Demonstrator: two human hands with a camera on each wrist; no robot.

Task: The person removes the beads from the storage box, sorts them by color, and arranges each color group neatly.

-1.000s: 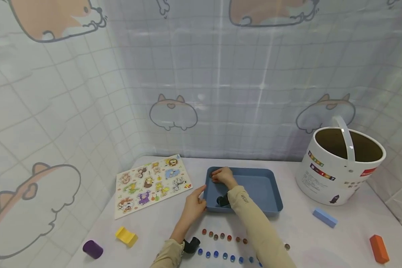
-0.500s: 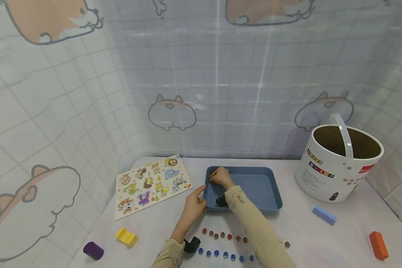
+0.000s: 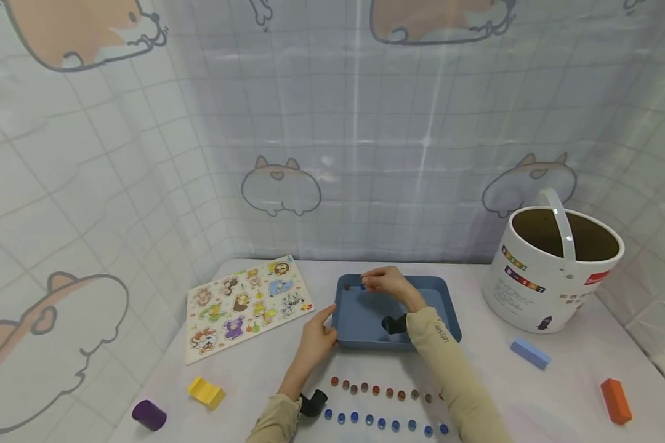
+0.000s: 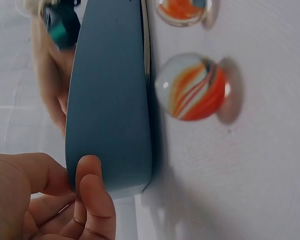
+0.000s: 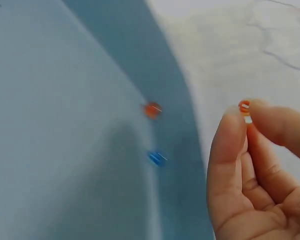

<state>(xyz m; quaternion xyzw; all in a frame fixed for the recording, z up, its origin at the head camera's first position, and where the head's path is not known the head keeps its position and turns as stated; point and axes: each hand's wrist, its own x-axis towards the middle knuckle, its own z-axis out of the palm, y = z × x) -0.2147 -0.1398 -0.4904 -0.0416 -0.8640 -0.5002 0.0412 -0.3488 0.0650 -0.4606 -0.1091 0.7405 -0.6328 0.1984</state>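
A blue-grey tray [image 3: 360, 320] lies on the table in front of me. My left hand [image 3: 317, 338] grips its left side; in the left wrist view the fingers [image 4: 97, 200] pinch the tray's corner. Over the tray's back part is my right hand [image 3: 390, 286]. Its thumb and finger pinch an orange-and-white marble [image 5: 245, 111] in the right wrist view. Inside the tray, along the wall, sit an orange marble [image 5: 152, 110] and a blue marble [image 5: 157, 158], apart from each other. Below the tray, a row of orange-red marbles [image 3: 375, 390] runs above a row of blue marbles [image 3: 381, 423].
A wooden animal puzzle board [image 3: 249, 307] lies left of the tray. At front left are a yellow block [image 3: 206, 394] and a purple cylinder [image 3: 149, 415]. On the right stand a white bucket [image 3: 548, 277], a light-blue block [image 3: 530, 354] and an orange block [image 3: 616, 401].
My right hand has moved right from the tray's back left corner, uncovering an orange marble there and a blue one beside it. My left hand stays at the tray's side.
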